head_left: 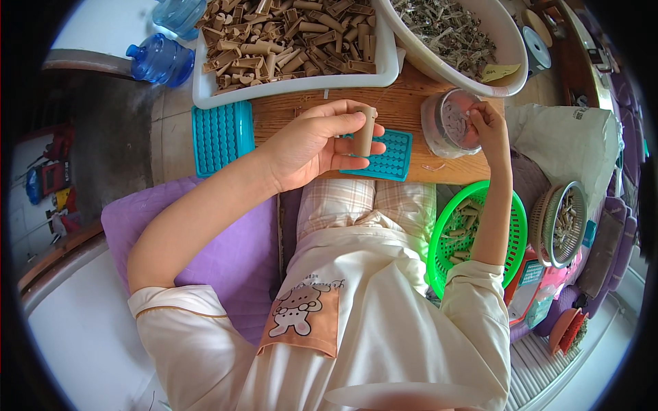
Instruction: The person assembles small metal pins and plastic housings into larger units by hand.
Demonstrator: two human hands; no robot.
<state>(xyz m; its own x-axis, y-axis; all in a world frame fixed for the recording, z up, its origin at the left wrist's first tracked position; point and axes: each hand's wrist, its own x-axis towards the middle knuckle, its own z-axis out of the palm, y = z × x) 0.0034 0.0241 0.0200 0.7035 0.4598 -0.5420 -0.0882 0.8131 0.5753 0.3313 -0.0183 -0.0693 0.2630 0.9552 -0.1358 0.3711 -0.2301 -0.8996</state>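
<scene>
Between the thumb and fingers of my left hand a tan plastic tube-shaped part is held upright above the table. Under it lies a teal grid tray, partly covered by the hand. At the right, my right hand is pinched over the rim of a clear round tub. Whatever is between its fingertips is too small to make out. Small pieces seem to lie on the tub's bottom, but they cannot be told apart.
A white bin heaped with tan parts stands at the back, beside a pale basin of small metal-and-clear pieces. Another teal tray lies at left. A green basket with tan parts sits right of my lap, near a grey strainer.
</scene>
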